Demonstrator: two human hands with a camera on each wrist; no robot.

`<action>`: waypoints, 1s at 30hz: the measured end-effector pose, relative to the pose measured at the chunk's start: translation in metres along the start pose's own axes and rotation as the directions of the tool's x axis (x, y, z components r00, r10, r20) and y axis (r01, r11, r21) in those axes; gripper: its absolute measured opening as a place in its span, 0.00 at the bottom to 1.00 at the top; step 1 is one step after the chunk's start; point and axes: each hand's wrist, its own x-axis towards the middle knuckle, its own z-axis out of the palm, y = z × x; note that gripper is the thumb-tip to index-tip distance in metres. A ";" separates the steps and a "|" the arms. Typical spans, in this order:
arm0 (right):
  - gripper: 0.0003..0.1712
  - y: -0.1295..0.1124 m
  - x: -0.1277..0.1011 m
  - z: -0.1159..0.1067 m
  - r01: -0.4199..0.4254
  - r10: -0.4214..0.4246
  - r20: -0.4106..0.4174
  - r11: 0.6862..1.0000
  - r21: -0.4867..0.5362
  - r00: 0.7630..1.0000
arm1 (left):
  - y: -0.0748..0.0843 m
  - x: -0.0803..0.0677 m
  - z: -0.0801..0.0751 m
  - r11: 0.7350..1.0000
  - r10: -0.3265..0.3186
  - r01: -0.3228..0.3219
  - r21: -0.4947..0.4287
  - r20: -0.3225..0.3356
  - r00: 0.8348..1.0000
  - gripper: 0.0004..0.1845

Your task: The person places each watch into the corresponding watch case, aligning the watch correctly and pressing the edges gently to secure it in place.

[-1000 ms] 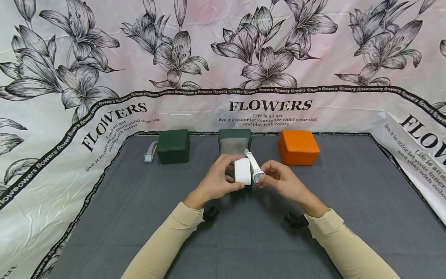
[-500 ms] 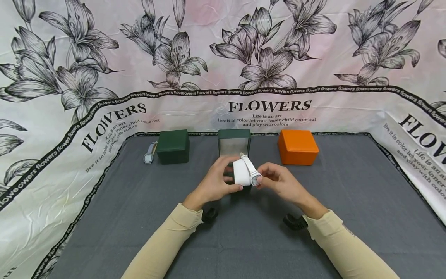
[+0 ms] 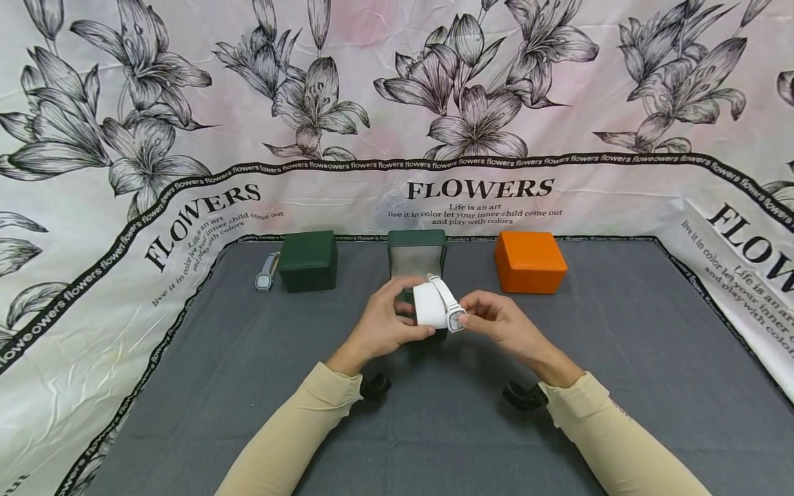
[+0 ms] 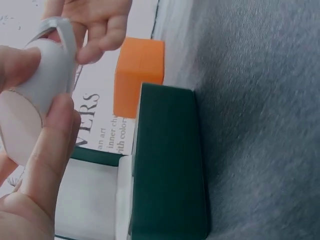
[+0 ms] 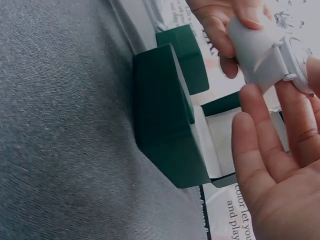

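- Step in hand, apparently: slipping white watch (image 3: 445, 295) over cushion (image 3: 428, 306), both held up at open box (image 4: 167, 165).
- Left hand (image 3: 386, 318): closed round cushion.
- Right hand (image 3: 501, 325): pinching watch case, strap against cushion; buckle unclear.
- Next, likely: seat strap fully, cushion steady, then into box.

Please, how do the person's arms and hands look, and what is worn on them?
The left hand and right hand wear no gloves. The long sleeves are plain pale beige, and a black wrist camera shows below each cuff.
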 end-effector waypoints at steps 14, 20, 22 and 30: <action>0.08 0.006 0.000 0.005 0.017 -0.017 0.008 1.000 -0.005 1.000 | -0.005 0.000 0.007 0.999 -0.018 0.016 -0.029 -0.061 0.998 0.39; 0.05 0.001 -0.002 0.011 0.093 -0.100 -0.085 0.993 -0.076 0.991 | 0.002 0.001 0.005 0.985 -0.064 0.062 -0.162 -0.007 0.998 0.41; 0.04 0.000 -0.003 0.013 0.114 -0.128 -0.142 0.988 -0.107 0.982 | 0.005 0.002 0.003 0.974 -0.085 0.090 -0.206 0.031 0.996 0.42; 0.05 -0.001 -0.003 0.018 0.140 -0.172 -0.217 0.978 -0.157 0.961 | 0.008 0.002 -0.006 0.941 -0.144 0.177 -0.288 0.133 0.981 0.41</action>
